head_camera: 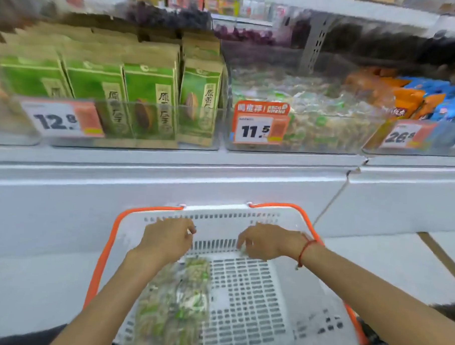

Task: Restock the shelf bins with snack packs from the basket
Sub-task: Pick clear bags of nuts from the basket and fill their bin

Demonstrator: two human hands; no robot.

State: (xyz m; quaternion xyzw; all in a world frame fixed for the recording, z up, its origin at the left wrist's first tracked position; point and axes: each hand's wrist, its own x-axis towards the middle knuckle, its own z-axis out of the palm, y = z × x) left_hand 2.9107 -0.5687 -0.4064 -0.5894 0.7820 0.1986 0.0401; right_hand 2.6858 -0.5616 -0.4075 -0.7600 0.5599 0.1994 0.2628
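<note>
1. Snack packs (174, 300): clear bags with green print, lying in the left half of the basket (281, 292), under the left forearm. Pile's long axis runs near-to-far, from the viewer toward the shelf. Right half of the basket floor is bare.
2. Left hand (166, 238): over the far end of the pile, at the basket's far wall, fingers loosely curled. Blurred; seems to hold nothing, though I can't rule out a pinch on a pack edge. Packs lie just behind and below it, toward the viewer.
3. Right hand (262, 241): level with the left, at the far wall, fingers curled downward, nothing visible in them. Red cord on the wrist. Packs lie to its left and nearer the viewer, clearly apart from it.
4. Judgement: left hand is nearer; the next grab probably means pulling back and down onto the pile's far end.
5. Target bin (327, 135): clear bin tagged 11.5, holding similar green-print packs, straight up and ahead of the basket, slightly right.
6. Green boxes (146, 95) sit in the bin left of it, orange and blue packs (419, 102) in the bin to the right.
</note>
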